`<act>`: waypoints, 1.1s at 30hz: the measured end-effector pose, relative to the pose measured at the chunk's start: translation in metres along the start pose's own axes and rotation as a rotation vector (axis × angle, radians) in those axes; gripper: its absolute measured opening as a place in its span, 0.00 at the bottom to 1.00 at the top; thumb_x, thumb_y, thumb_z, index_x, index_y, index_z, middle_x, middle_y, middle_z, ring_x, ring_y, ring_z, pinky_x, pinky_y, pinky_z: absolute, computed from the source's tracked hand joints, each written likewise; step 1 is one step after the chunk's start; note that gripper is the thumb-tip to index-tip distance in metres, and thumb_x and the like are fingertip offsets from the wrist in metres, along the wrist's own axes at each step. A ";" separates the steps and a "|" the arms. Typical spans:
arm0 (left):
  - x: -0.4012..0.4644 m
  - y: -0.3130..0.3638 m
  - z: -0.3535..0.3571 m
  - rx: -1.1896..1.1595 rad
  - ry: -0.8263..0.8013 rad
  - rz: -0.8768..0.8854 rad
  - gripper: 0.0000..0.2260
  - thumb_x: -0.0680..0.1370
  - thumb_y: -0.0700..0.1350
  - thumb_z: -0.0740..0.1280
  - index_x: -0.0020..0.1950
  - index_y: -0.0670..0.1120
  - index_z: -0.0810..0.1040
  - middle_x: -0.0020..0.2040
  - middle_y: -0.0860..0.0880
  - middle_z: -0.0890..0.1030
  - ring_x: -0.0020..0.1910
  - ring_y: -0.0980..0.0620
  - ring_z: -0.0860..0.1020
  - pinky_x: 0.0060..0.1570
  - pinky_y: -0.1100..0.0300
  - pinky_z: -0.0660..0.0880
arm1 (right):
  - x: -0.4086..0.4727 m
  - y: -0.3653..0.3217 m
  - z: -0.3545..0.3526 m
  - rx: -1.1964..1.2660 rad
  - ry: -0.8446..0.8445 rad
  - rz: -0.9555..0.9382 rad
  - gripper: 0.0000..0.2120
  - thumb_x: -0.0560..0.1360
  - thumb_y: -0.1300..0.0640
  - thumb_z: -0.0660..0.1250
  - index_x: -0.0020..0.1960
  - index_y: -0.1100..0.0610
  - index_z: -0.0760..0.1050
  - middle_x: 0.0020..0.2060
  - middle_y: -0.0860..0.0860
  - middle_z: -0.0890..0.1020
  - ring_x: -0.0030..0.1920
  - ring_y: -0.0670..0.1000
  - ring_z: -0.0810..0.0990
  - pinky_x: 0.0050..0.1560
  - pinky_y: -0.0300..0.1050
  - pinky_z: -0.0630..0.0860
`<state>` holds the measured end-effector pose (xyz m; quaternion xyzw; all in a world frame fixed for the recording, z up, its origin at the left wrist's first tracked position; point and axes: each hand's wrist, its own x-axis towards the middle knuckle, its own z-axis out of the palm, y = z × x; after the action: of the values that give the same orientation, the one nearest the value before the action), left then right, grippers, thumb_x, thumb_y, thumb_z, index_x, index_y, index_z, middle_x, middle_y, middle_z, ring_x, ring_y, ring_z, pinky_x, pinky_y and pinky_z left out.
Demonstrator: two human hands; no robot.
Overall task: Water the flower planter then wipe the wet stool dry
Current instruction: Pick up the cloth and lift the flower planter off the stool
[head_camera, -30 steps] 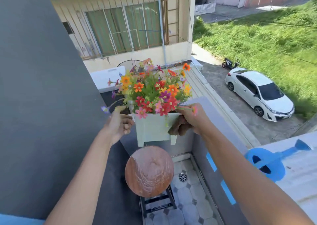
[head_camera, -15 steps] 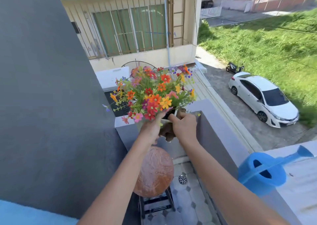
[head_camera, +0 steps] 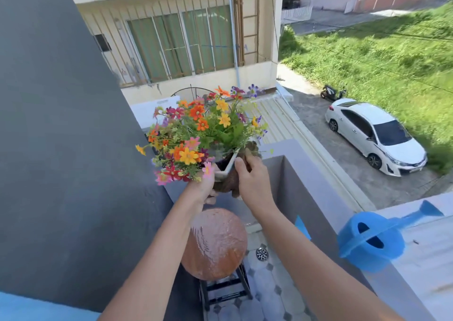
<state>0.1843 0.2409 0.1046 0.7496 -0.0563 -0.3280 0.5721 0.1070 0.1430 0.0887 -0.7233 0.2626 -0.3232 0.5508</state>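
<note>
- The planter [head_camera: 224, 171] is up in the air above the stool [head_camera: 215, 243], tipped over to the left so its flowers [head_camera: 201, 134] lean out that way; only a sliver of its white rim shows between the hands.
- Left hand [head_camera: 204, 188] is closed under the planter's near corner, mostly hidden by blooms.
- Right hand [head_camera: 252, 181] is closed on the planter's right side, and a brown cloth [head_camera: 235, 173] is pinched between its palm and the planter wall.
- The stool stands directly below the planter, on the tiled floor [head_camera: 267, 293]; its round seat glistens with streaks of water, so it looks wet and unwiped.
- The blue can [head_camera: 372, 240] sits on the ledge [head_camera: 429, 259] well to the right of the stool, untouched by either hand.
- Judgement: watering appears finished, given the can is set aside and the seat is wet. What remains is parking the planter somewhere off the stool, then drying the seat with the cloth.
</note>
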 end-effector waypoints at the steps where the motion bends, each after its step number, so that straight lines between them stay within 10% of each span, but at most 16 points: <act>1: -0.003 -0.001 0.001 -0.031 -0.029 0.003 0.16 0.84 0.52 0.56 0.39 0.47 0.71 0.29 0.49 0.72 0.24 0.55 0.61 0.21 0.65 0.57 | 0.009 -0.001 -0.003 -0.009 0.016 -0.005 0.09 0.82 0.59 0.60 0.54 0.62 0.77 0.48 0.56 0.76 0.53 0.59 0.76 0.49 0.40 0.66; 8: -0.019 0.006 0.008 -0.221 -0.131 -0.091 0.13 0.83 0.44 0.57 0.40 0.41 0.70 0.25 0.46 0.73 0.19 0.56 0.62 0.17 0.66 0.58 | 0.054 0.012 -0.023 -0.152 0.071 -0.025 0.14 0.83 0.58 0.58 0.62 0.65 0.76 0.59 0.63 0.74 0.63 0.59 0.72 0.58 0.45 0.64; 12: -0.018 0.005 0.009 -0.311 -0.113 -0.069 0.13 0.82 0.40 0.56 0.37 0.42 0.69 0.26 0.46 0.73 0.18 0.57 0.64 0.17 0.66 0.59 | 0.044 0.001 -0.019 -0.045 0.087 -0.040 0.17 0.81 0.62 0.60 0.38 0.45 0.69 0.40 0.55 0.73 0.46 0.53 0.69 0.49 0.46 0.63; 18: -0.016 0.017 0.002 -0.414 -0.063 -0.063 0.12 0.81 0.38 0.55 0.38 0.44 0.67 0.28 0.46 0.70 0.18 0.58 0.63 0.15 0.67 0.58 | -0.014 0.007 -0.002 -0.088 -0.044 -0.242 0.19 0.81 0.60 0.62 0.70 0.64 0.73 0.50 0.53 0.74 0.49 0.42 0.72 0.49 0.27 0.67; 28: -0.021 0.019 0.002 -0.380 -0.096 -0.037 0.15 0.83 0.38 0.55 0.36 0.44 0.66 0.29 0.45 0.70 0.17 0.58 0.64 0.15 0.67 0.58 | -0.028 0.041 0.001 -0.114 0.067 -0.068 0.08 0.82 0.62 0.62 0.57 0.62 0.77 0.44 0.53 0.72 0.39 0.45 0.70 0.46 0.41 0.66; 33: -0.015 0.016 0.012 -0.319 -0.089 -0.024 0.16 0.85 0.42 0.53 0.39 0.41 0.70 0.23 0.48 0.73 0.17 0.59 0.63 0.16 0.67 0.60 | -0.012 0.003 0.002 0.033 0.160 -0.183 0.18 0.82 0.64 0.62 0.71 0.64 0.71 0.49 0.54 0.75 0.50 0.43 0.74 0.51 0.24 0.66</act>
<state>0.1704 0.2328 0.1242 0.6347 -0.0197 -0.3726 0.6768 0.1005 0.1519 0.0837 -0.7072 0.2331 -0.4331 0.5079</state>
